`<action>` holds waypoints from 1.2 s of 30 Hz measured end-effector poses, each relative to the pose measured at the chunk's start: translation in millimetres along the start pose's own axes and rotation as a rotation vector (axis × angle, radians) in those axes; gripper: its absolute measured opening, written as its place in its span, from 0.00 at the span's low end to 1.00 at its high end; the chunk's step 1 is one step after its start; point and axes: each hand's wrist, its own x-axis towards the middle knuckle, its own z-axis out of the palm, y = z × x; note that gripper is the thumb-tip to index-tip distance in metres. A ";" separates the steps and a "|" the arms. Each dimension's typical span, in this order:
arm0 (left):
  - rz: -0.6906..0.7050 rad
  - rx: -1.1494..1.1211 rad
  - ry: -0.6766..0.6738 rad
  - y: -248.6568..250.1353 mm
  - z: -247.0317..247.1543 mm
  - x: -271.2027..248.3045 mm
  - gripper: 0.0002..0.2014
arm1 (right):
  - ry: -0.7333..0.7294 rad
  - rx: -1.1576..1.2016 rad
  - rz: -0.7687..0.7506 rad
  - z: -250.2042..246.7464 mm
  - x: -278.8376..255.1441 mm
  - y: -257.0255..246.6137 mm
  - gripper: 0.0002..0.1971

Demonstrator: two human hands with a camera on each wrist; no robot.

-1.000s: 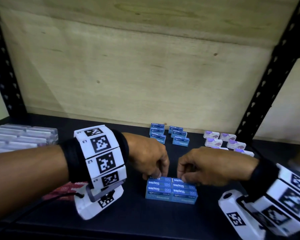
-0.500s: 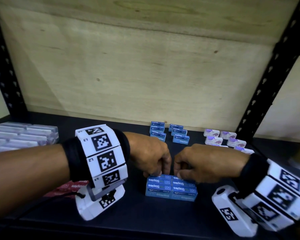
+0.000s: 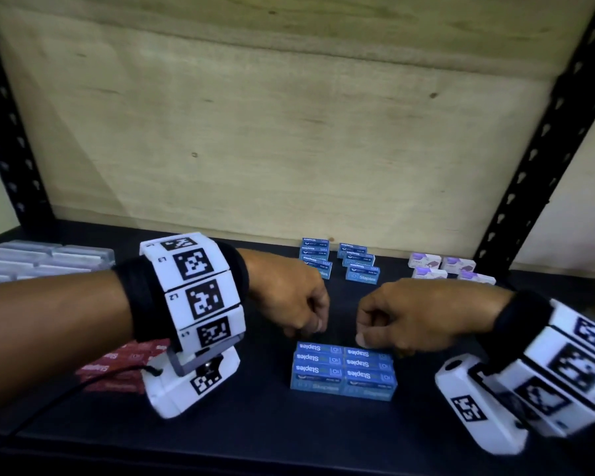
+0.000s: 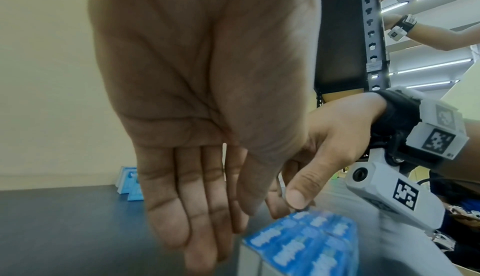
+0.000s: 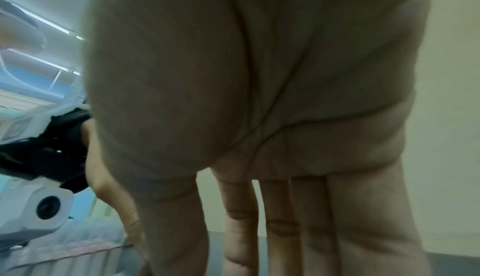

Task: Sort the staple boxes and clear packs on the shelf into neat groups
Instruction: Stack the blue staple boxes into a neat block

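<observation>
Bare shelf [image 3: 255, 424] lies open in front; blue staple block [image 3: 342, 371] probably narrows the middle.

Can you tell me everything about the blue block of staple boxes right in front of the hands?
The blue staple block is a neat bundle of small cardboard-looking boxes in two columns, with white "Staples" lettering upside down from the head view. It sits flat near the front of the dark shelf. The right hand has its thumb at the back edge; the left hand hovers behind.
</observation>
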 end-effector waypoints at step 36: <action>-0.172 0.549 0.149 -22.1 -43.4 67.3 0.14 | 0.102 -0.087 0.140 -40.1 69.0 48.4 0.04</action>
